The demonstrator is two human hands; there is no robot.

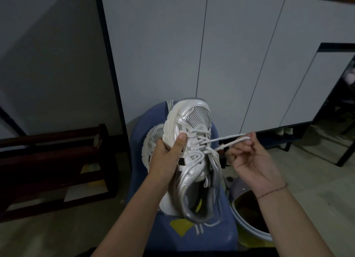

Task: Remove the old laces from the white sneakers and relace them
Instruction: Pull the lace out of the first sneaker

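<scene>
A: Sneaker (pixel 192 160) first — where is it, and what has hold of it?
B: The left hand (pixel 167 156) grips it by the side, toe pointing away, thumb pressed on the eyelet row. The second sneaker (pixel 153 139) lies just under that hand, on the blue stool (pixel 211 235).
A: And the right hand (pixel 247 156)?
B: Its fingertips pinch a loop of the lace (pixel 226 139), drawn taut out to its own side from the middle eyelets. Several crossings are threaded, so I'd judge this as unlacing, not far along.
A: How should the pull go?
B: Brace the eyelet row with the thumb, draw in line with the eyelet rather than across it, and free one crossing at a time so the tip doesn't snag.
A: Room to move?
B: There's open air beyond the right hand, towards the cabinet (pixel 230 55). Below that wrist sits a bin (pixel 247 204), its rim near the forearm — so pull outward, not down. A wooden rack (pixel 57 160) stands well apart, off beyond the left hand
</scene>
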